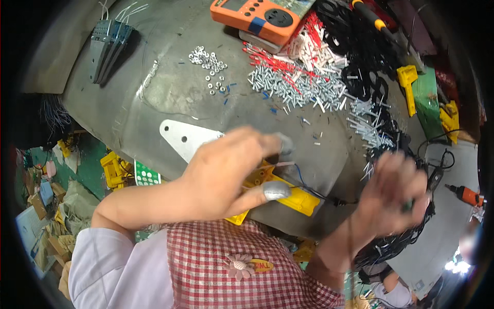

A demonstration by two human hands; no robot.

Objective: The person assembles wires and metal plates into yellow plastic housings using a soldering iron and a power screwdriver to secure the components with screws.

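A yellow plastic housing (298,200) lies at the table's near edge, in front of my apron. Over it reaches my left hand (229,162), its thumb and index finger spread apart, both tips in grey covers. The thumb overlaps the housing; whether it presses on it I cannot tell. Between thumb and index a thin wire (300,175) runs out of the housing toward a black cable. Beside the hand, partly hidden by it, is a white tapered plate with holes (184,138). My right hand (393,193) is raised at the right, near the screws, its fingers smeared by motion.
Heaped screws (303,87) lie past my hands, with red and white small parts behind. Metal nuts (207,61) are left of them. An orange multimeter (257,18) stands at the back. Black cables (360,67) and yellow housings (407,87) line the right, near a red-and-black tool (465,195).
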